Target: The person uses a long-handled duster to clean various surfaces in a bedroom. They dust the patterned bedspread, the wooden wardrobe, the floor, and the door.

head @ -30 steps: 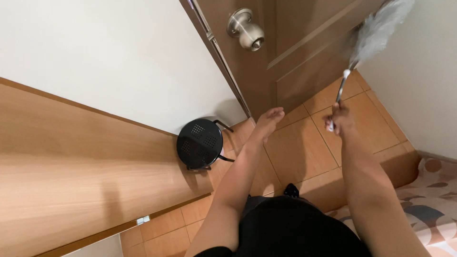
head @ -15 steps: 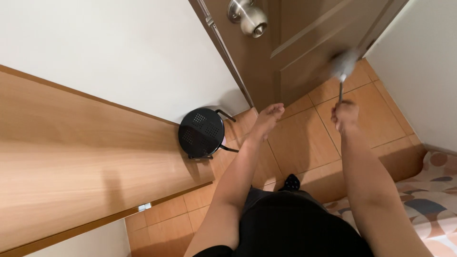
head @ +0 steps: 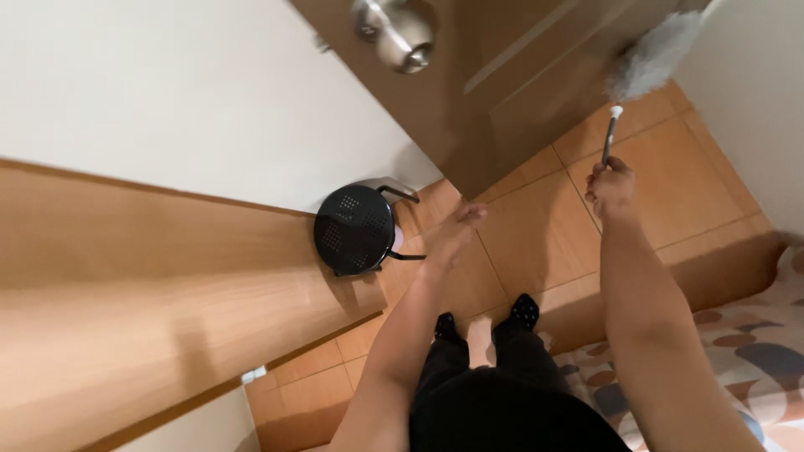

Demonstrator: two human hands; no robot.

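A person's right hand (head: 611, 186), fingers wrapped around its handle, holds one grey duster (head: 651, 65) up against one brown door (head: 511, 92) with one metal knob (head: 400, 33). The left hand (head: 459, 228), fingers loosely open, reaches out empty near one black stool (head: 353, 229) on the tiled floor (head: 662, 184).

Floor (head: 670, 192): orange-brown tiles, pale grout. Black round stool (head: 355, 229) stands on it, left of the empty left hand (head: 459, 230). Patterned mat (head: 754, 351) lies below-right of the right hand (head: 611, 186) gripping the duster (head: 649, 67).
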